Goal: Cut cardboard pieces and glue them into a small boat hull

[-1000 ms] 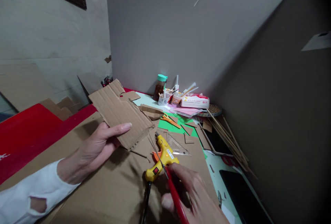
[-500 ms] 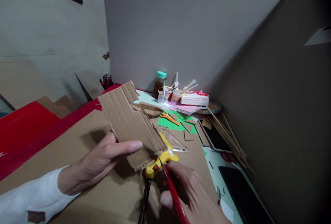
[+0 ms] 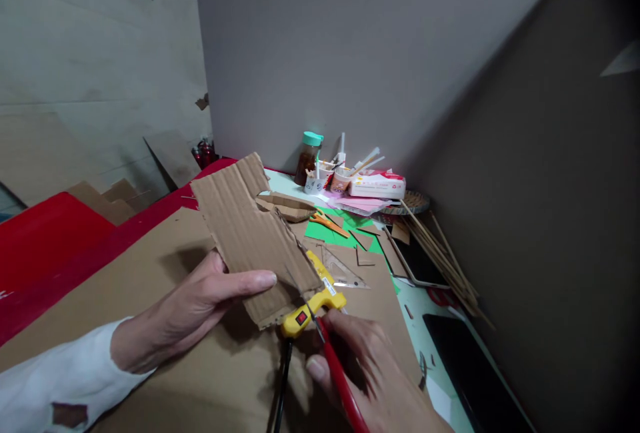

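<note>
Starting at my far left, a glossy red sheet (image 3: 55, 243) lies by the edge of the table, with a grey-brown board (image 3: 173, 161) leaning at the wall behind. My left hand (image 3: 200, 299) is clamped on a notched piece of cardboard (image 3: 245, 236), thumb across its upper face and the other fingers beneath, holding it tilted above a big brown sheet (image 3: 175, 396) that covers much of the table. Just past its torn right edge lies another, boat-shaped cardboard piece (image 3: 287, 209). A yellow glue gun (image 3: 295, 324) sits right under my work, partly hidden by the cardboard's lower right corner, its black cord (image 3: 283, 389) running down towards me. Further back are a green-lidded bottle (image 3: 306, 165) and paper cups (image 3: 340, 184) full of sticks. Crossing in front of the glue gun are red-handled scissors (image 3: 340, 379), gripped in my right hand (image 3: 380, 369); their thin blades reach over the cardboard's corner, and I cannot tell whether they touch it. Beyond them lie orange scissors (image 3: 329, 223), a clear set square (image 3: 345, 273) and a tissue pack (image 3: 377, 186). A tablet (image 3: 423, 261) with scraps on it crowds against long wooden sticks (image 3: 443, 259), and nearest me on the right lies a black slab (image 3: 470, 366).
</note>
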